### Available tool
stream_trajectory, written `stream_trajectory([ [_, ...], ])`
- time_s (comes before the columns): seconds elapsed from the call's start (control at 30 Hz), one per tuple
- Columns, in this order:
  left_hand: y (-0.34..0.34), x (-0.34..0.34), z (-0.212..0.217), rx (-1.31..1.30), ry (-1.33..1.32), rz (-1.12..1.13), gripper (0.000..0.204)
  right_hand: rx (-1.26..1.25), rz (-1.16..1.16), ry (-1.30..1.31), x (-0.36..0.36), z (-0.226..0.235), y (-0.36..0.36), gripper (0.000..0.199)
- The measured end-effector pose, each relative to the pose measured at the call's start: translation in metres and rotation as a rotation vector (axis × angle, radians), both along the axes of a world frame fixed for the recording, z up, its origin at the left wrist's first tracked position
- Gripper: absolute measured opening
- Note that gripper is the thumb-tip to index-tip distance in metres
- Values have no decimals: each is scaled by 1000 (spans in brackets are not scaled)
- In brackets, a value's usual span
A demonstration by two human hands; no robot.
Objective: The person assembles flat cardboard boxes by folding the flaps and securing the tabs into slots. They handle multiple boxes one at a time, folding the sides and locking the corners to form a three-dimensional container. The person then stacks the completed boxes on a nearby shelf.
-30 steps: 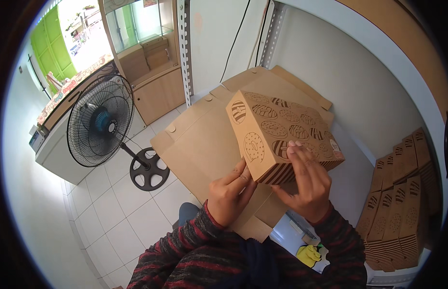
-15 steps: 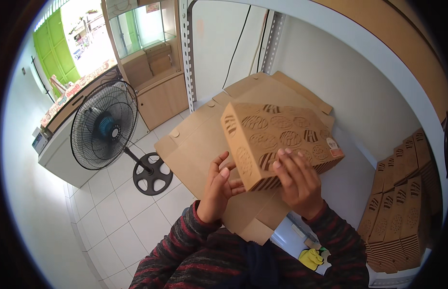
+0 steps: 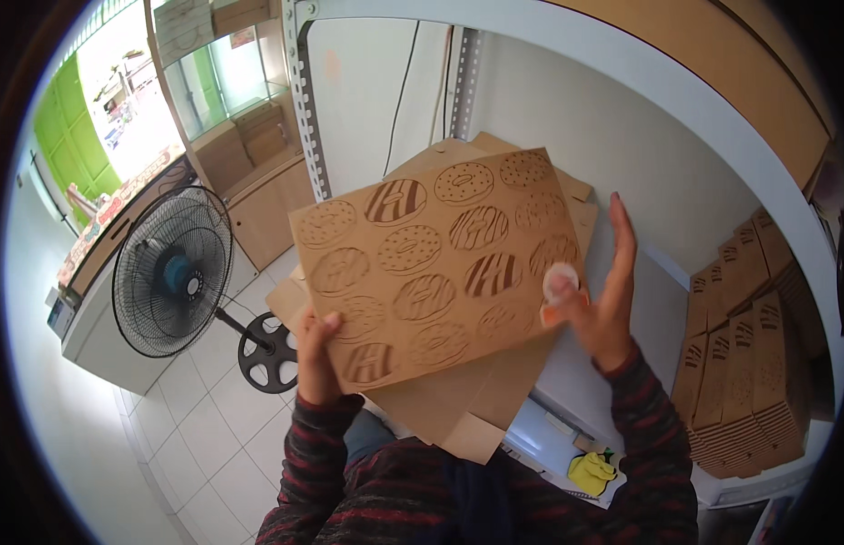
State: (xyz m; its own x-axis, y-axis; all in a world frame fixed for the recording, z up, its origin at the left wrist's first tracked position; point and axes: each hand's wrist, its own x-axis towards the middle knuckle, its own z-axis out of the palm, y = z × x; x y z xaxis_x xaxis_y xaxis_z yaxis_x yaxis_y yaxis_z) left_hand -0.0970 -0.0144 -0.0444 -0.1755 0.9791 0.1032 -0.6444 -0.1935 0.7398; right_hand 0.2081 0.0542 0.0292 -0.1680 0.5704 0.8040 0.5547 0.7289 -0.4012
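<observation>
A brown cardboard box (image 3: 435, 263) printed with doughnuts is tilted so its broad face shows in front of me. My left hand (image 3: 318, 359) grips its lower left corner, the thumb lying on the printed face; the fingers behind are hidden. At the box's right edge is my right hand (image 3: 609, 309), its fingers stretched upward and away from the cardboard. The right thumb, slightly blurred, rests at a white and orange sticker (image 3: 556, 289) near that edge. Beneath the box lie flat, unfolded cardboard blanks (image 3: 431, 404).
Folded boxes of the same kind (image 3: 740, 381) stand in stacks on the right. A black standing fan (image 3: 181, 272) is on the tiled floor at left. Yellow cloth (image 3: 592, 473) lies below the work surface (image 3: 635, 282). A white metal shelf post (image 3: 311, 136) rises behind.
The box has turned so its broad printed face shows. My left hand has moved left and closed on its corner. My right hand has shifted to the right edge, fingers now straightened.
</observation>
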Motion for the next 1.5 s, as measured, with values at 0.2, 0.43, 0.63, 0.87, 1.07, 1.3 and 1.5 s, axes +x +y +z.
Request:
stream_trajectory([
  [0.2,13,-12,9,-89,-95,-104,57,-1038,501,614,13,5,-8,70],
  [0.43,52,-8,57,-79,141,-448,54,-1027,1063,1134,93,-34,-6,65],
  [0.63,86,57,84,-97,36,-797,41,-791,967,1242,154,-117,-18,64],
  [0.87,86,159,104,-45,81,-1042,40,-798,944,1283,157,-124,-33,63],
  [1.07,76,218,114,-28,57,-1212,41,-826,995,1282,155,-124,-28,62],
  [1.3,61,272,149,83,23,-1561,47,-844,1043,1268,159,-118,-19,60],
  [1.5,36,338,174,130,3,-1458,48,-889,1111,1251,158,-118,1,59],
])
